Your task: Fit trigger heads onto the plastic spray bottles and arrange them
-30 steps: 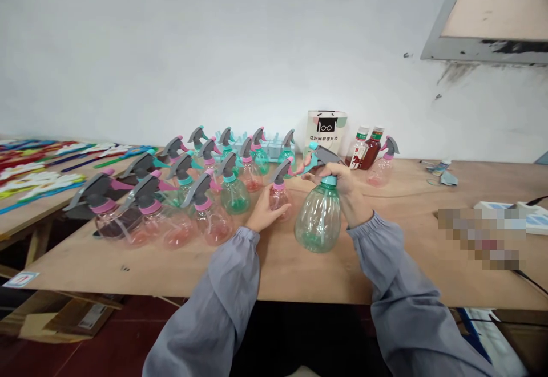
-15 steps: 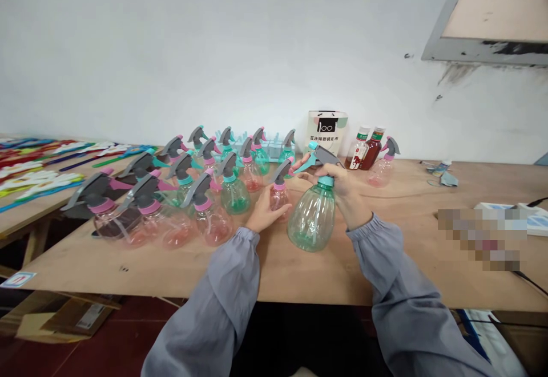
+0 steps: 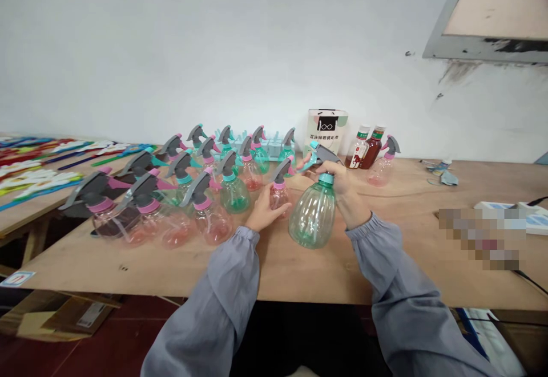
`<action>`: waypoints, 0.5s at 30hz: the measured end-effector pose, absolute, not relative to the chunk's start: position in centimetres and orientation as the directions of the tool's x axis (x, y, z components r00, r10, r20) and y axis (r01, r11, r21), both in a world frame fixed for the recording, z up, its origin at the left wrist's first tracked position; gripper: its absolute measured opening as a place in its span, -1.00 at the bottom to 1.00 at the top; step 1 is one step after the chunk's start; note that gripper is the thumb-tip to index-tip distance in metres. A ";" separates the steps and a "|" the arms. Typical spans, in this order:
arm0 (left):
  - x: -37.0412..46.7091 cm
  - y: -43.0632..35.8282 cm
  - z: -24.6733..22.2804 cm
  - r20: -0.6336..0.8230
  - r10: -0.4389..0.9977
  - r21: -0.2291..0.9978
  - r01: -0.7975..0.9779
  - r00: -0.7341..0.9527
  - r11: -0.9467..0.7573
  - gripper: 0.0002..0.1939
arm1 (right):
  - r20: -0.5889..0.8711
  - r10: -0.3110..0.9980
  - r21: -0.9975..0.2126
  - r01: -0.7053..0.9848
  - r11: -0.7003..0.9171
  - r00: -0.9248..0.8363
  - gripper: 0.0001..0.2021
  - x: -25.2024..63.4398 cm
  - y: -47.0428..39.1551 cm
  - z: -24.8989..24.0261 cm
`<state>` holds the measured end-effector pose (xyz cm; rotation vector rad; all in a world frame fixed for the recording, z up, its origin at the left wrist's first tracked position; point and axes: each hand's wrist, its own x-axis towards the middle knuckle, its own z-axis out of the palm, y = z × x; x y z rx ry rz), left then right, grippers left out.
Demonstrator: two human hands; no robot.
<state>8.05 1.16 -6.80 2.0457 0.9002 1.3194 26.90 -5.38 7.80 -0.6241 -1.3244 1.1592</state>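
My right hand (image 3: pixel 342 186) grips the grey-and-teal trigger head of a clear green spray bottle (image 3: pixel 311 216) and holds it tilted just above the wooden table (image 3: pixel 299 268). My left hand (image 3: pixel 264 213) is wrapped around a small pink spray bottle (image 3: pixel 279 193) that stands upright on the table, right beside the green one. To the left, several more pink and green spray bottles (image 3: pixel 205 217) with grey triggers stand in rows.
At the back by the wall stand a white paper bag (image 3: pixel 327 129), two drink bottles (image 3: pixel 363 148) and a lone pink spray bottle (image 3: pixel 383 163). Coloured strips (image 3: pixel 38 166) lie on a side table at left. A cardboard box (image 3: pixel 64 317) sits on the floor.
The green bottle in my right hand has swung left and tilted, now close beside the pink bottle. My left hand has kept its hold on the pink bottle.
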 end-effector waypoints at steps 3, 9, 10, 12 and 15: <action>8.1 1.1 -6.6 0.551 0.778 0.732 0.274 0.303 -0.624 -0.21 | 0.418 0.893 -0.903 -0.180 0.389 -0.167 -0.89 27.0 -5.3 7.6; 8.1 0.8 -6.3 0.542 0.784 0.735 0.281 0.303 -0.617 -0.25 | 0.480 0.868 -0.864 0.102 0.493 -0.124 -0.80 29.4 -5.0 7.0; 8.1 0.9 -6.4 0.539 0.785 0.738 0.280 0.305 -0.614 -0.25 | 0.498 0.865 -0.845 0.187 0.501 -0.062 -0.79 30.7 -4.8 6.8; 8.2 1.0 -6.4 0.539 0.784 0.740 0.273 0.307 -0.615 -0.24 | 0.543 0.830 -0.804 0.366 0.469 0.130 -0.75 34.0 -4.7 6.0; 8.2 1.2 -6.6 0.554 0.776 0.737 0.256 0.301 -0.625 -0.21 | 0.539 0.678 -0.820 0.497 0.286 0.499 -0.65 40.6 -4.7 4.6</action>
